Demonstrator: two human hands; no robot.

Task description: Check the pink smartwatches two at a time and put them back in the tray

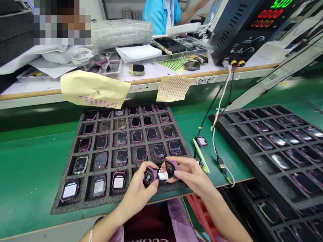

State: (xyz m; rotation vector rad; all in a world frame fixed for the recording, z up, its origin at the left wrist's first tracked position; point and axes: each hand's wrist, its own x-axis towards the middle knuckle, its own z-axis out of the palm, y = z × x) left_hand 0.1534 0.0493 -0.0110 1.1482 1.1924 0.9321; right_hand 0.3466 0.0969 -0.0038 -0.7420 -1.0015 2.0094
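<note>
We held one purple watch (149, 175) in our left hand (137, 191) and a second purple watch (171, 167) in our right hand (190, 174), each grip clamped on its watch body between thumb and fingers. Both watches sat just above the near edge of the foam tray (75, 201), faces tilted up toward us, probably so that we could read the screens. Between the two grips, and a little beneath them, a lit watch screen (163, 175) showed in a tray pocket. Both wrists were bent inward, forearms coming up from below, so the hands met over the front row. Just right of the right grip lay a pale green pen (201, 156) and a cable plug (221, 163) on the green desk (30, 168).
</note>
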